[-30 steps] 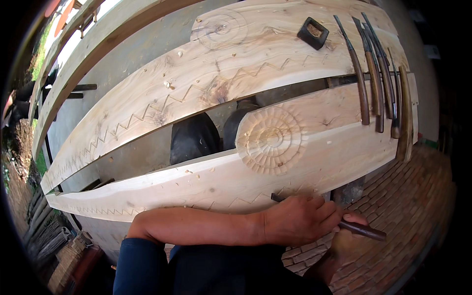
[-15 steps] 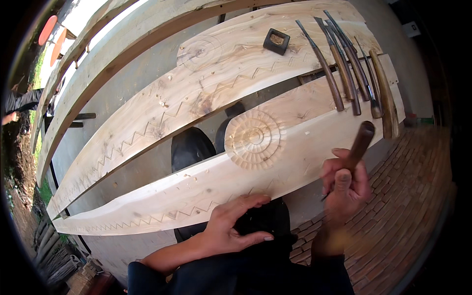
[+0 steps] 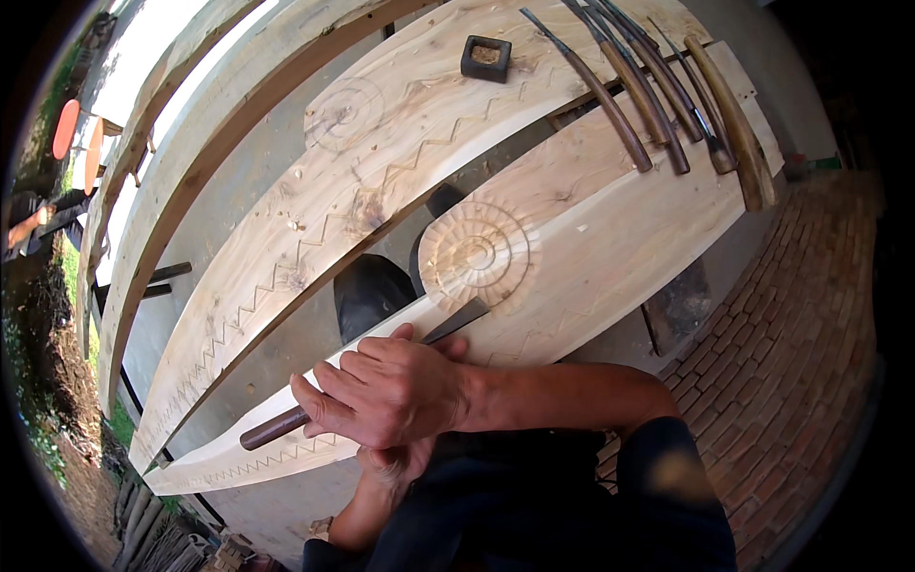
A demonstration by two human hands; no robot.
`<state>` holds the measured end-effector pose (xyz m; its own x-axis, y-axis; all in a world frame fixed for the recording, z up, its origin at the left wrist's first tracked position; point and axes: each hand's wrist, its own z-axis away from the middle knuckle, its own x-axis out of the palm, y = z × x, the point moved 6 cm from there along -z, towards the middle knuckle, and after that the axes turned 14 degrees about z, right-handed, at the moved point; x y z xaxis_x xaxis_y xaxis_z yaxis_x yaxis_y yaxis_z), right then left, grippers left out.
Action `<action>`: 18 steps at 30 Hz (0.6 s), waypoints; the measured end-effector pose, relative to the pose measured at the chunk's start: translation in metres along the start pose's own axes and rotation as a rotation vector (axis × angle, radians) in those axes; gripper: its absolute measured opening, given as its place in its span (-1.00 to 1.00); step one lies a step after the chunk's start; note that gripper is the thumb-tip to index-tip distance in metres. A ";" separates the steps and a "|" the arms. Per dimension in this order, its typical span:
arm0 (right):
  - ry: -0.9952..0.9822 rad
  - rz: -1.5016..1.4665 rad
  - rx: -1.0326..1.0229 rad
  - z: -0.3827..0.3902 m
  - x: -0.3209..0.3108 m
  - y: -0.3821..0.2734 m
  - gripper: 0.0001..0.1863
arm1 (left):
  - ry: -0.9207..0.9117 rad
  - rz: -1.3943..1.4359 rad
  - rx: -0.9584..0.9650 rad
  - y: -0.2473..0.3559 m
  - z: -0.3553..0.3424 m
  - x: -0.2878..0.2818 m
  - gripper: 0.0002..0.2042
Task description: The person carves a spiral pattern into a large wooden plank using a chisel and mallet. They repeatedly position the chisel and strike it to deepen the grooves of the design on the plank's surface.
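Square dark box (image 3: 484, 73): on far board (image 3: 257, 243); holds brown bits (image 3: 486, 54). Chisel (image 3: 273, 430): slanted over near board (image 3: 620, 224), blade tip at carved rosette's (image 3: 477, 250) near edge; middle covered. Right hand (image 3: 386, 391): clamped around chisel, knuckles up, forearm (image 3: 562, 397) crossing from right. Left hand (image 3: 398, 459): underneath, mostly hidden; cannot tell whether gripping.

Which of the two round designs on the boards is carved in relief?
The ridged wheel on the nearer board, close to the chisel: rings of carved facets fill it. The faint circle on the far board shows only thin outlines.
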<state>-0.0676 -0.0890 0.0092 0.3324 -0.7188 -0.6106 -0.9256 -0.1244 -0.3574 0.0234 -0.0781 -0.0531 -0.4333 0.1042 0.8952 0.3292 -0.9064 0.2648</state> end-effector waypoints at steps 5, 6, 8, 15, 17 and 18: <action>-0.092 0.052 -0.022 0.002 0.001 0.007 -0.65 | 0.032 0.052 -0.027 -0.001 -0.014 0.020 0.51; -0.092 0.052 -0.025 0.002 0.001 0.007 -0.66 | 0.051 -0.005 0.007 -0.002 -0.014 0.018 0.50; -0.076 0.023 -0.025 0.002 0.000 0.007 -0.67 | 0.090 -0.040 -0.006 -0.002 -0.014 0.015 0.49; -0.088 -0.035 -0.036 0.006 0.004 0.007 -0.64 | 0.138 -0.083 -0.035 -0.008 -0.011 0.015 0.48; -0.087 -0.061 -0.013 0.006 0.005 0.006 -0.61 | 0.146 -0.088 -0.039 -0.009 -0.010 0.015 0.47; -0.086 -0.074 -0.001 0.006 0.005 0.006 -0.59 | 0.152 -0.096 -0.041 -0.009 -0.008 0.015 0.47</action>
<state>-0.0703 -0.0891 -0.0004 0.4139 -0.6461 -0.6413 -0.8982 -0.1756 -0.4029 0.0071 -0.0721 -0.0454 -0.5837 0.1312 0.8013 0.2471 -0.9114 0.3292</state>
